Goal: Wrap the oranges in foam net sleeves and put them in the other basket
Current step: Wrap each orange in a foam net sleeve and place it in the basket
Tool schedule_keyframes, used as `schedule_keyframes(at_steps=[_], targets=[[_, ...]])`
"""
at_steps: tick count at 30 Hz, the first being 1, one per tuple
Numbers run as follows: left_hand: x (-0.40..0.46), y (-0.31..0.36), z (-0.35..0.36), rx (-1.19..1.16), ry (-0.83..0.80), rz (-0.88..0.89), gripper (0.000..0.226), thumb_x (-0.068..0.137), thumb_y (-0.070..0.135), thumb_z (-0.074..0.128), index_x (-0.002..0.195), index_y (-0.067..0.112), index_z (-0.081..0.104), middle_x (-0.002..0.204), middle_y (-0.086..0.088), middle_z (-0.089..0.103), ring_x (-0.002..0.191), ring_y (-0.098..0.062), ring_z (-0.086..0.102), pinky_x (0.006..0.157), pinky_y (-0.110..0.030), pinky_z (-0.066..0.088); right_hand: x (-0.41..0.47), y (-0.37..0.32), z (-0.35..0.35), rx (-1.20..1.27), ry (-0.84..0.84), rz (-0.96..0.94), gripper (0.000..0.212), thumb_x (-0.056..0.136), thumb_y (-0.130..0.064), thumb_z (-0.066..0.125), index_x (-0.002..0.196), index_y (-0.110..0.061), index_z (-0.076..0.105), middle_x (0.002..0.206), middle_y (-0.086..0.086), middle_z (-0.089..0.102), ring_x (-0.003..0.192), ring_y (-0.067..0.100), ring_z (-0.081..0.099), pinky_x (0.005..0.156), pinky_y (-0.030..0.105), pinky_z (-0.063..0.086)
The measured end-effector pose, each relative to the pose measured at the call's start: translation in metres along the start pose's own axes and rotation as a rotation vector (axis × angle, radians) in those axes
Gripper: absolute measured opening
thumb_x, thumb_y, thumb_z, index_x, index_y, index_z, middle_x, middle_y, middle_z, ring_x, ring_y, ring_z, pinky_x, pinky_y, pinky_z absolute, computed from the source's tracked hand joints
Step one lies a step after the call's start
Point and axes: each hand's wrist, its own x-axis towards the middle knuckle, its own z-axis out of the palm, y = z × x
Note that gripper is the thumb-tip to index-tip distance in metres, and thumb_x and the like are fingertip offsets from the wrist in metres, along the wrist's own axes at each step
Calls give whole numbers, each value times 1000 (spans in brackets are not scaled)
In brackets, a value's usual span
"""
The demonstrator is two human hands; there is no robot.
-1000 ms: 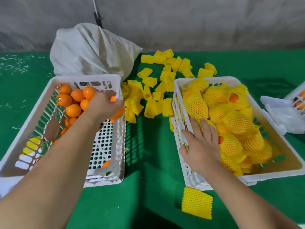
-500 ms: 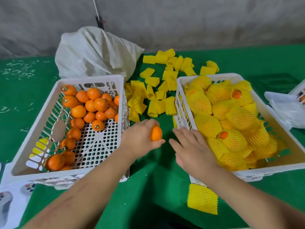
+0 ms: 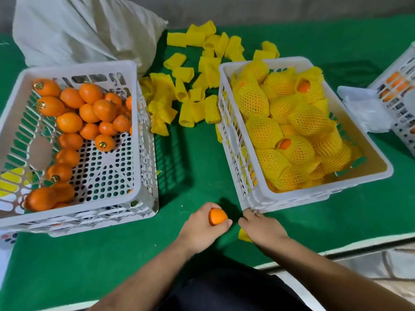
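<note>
Now sleeving step: left hand (image 3: pixel 202 227) grips bare orange (image 3: pixel 216 216) just before wrapped-fruit basket (image 3: pixel 238 167); right hand (image 3: pixel 261 228) covers foam net sleeve (image 3: pixel 243 235) beside it, finger state unclear. Next: sleeve onto orange.

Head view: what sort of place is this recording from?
Probably a fruit-packing bench, not a home kitchen. A white crate of bare oranges and another filled with netted ones stand on green cloth, loose yellow foam sleeves heaped between. The left hand holds an orange.
</note>
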Motion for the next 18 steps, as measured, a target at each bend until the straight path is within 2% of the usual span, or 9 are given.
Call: schedule_keyframes(at_steps=[2, 5, 8, 9, 10, 12, 13, 15, 18], targets=[[-4, 7, 0, -170, 26, -36, 38, 80, 55, 74, 110, 36, 59, 96, 11, 67, 84, -11, 65, 76, -30, 54, 1, -6, -7, 154, 152, 20, 26, 99, -10, 52, 125, -12, 51, 129, 9, 43, 115, 32, 58, 75, 42, 50], [-11, 17, -10, -540, 58, -105, 40, 76, 41, 70, 110, 22, 63, 101, -4, 67, 85, -16, 64, 81, -42, 60, -2, -19, -28, 721, 550, 67, 7, 98, -14, 62, 104, -15, 58, 113, -1, 49, 98, 16, 58, 79, 33, 49], [-19, 27, -29, -851, 1, -43, 39, 77, 35, 72, 111, 17, 63, 104, -9, 66, 88, -17, 65, 79, -40, 60, -6, -38, -72, 1391, 704, 215, 9, 95, -18, 70, 93, -25, 64, 115, -14, 64, 106, -1, 63, 92, 24, 50], [-22, 33, -36, -907, -21, 5, 39, 76, 36, 73, 110, 19, 64, 102, -7, 66, 88, -17, 64, 80, -39, 59, -6, -43, -87, 1535, 712, 221, 2, 94, -28, 70, 93, -27, 68, 114, -16, 68, 110, -1, 64, 94, 26, 50], [-24, 40, -43, -938, -38, 52, 39, 75, 37, 73, 109, 21, 65, 101, -6, 66, 89, -17, 63, 80, -38, 59, -7, -47, -101, 1632, 726, 218, 12, 91, -40, 68, 95, -30, 72, 111, -15, 72, 110, 2, 66, 94, 29, 51], [-30, 58, -55, -978, -27, 135, 39, 73, 37, 71, 109, 24, 66, 104, -6, 67, 90, -20, 63, 80, -38, 58, -8, -50, -123, 1709, 786, 191, 20, 86, -51, 65, 98, -37, 71, 102, -9, 75, 102, 9, 69, 89, 35, 53], [-33, 65, -61, -993, 1, 170, 39, 72, 37, 71, 109, 25, 66, 108, -8, 66, 90, -22, 64, 80, -38, 58, -7, -51, -133, 1709, 830, 196, 16, 83, -46, 67, 97, -39, 67, 98, -8, 73, 97, 12, 69, 86, 36, 54], [-38, 79, -72, -1009, 87, 234, 41, 70, 36, 72, 109, 29, 66, 119, -13, 63, 92, -26, 66, 81, -39, 58, -1, -50, -147, 1742, 862, 188, 31, 76, -29, 68, 101, -46, 59, 98, -9, 69, 92, 14, 67, 79, 35, 53], [-44, 92, -82, -1048, 158, 333, 45, 68, 34, 76, 111, 34, 66, 125, -14, 59, 97, -28, 68, 83, -40, 58, 7, -48, -167, 1687, 924, 168, 49, 82, -17, 72, 108, -56, 59, 105, -24, 64, 97, -3, 63, 78, 24, 49]])
